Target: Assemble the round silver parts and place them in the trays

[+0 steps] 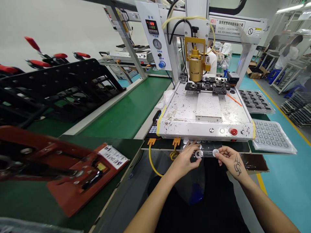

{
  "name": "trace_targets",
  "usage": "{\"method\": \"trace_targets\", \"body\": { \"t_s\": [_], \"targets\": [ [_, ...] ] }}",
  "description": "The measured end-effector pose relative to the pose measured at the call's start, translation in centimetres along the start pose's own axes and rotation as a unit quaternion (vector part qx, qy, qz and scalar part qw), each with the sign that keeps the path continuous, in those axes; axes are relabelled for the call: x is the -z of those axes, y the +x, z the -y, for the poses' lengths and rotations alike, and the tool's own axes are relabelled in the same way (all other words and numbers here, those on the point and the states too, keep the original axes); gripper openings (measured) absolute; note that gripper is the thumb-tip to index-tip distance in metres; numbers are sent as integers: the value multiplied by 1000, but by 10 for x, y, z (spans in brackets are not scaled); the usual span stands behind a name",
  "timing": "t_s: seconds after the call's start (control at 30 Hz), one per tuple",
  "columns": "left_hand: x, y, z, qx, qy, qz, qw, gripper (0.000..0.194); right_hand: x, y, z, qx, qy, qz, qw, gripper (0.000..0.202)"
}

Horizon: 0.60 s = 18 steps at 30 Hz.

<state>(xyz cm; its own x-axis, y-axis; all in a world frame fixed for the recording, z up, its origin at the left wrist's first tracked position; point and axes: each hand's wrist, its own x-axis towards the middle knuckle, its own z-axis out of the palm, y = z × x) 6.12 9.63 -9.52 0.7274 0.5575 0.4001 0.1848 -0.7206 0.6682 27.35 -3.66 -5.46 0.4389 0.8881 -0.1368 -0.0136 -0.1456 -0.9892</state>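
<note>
In front of the machine's front edge, my left hand [187,158] is closed around a small round part [198,154] with a pale ring and a dark centre. Thumb and fingers grip it from its left side. To its right, my right hand [229,160] pinches a small round white sticker-like disc [215,152] between thumb and forefinger. A clear film [206,152] seems to lie between the two hands; its edges are hard to make out. More round white pieces [191,141] show partly behind my left fingers, under the machine's front.
A white benchtop machine [206,127] with a gold cylinder head [195,66] and black fixture [211,85] stands ahead. Clear trays [273,136] of round pieces lie right. A red lever press [80,181] stands left, beside a green belt [128,103]. Yellow cables [151,160] hang down.
</note>
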Motion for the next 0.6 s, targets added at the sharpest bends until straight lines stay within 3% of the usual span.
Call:
{"method": "trace_targets", "body": {
  "t_s": [0.23, 0.43, 0.53, 0.6],
  "targets": [
    [9, -10, -22, 48, 0, -57, 997, 40, -3, -6, 20, -6, 7, 47, 999, 47],
    [17, -18, -50, 170, -147, -61, 972, 36, 0, -6, 15, 9, -65, 103, 993, 41],
    [24, -25, -56, 200, -176, -88, 960, 35, -4, -3, 3, 142, -168, 111, 969, 28],
    [28, -31, -53, 217, -171, -115, 954, 35, -12, 2, -9, 266, -240, 145, 922, 15]
  ]
}}
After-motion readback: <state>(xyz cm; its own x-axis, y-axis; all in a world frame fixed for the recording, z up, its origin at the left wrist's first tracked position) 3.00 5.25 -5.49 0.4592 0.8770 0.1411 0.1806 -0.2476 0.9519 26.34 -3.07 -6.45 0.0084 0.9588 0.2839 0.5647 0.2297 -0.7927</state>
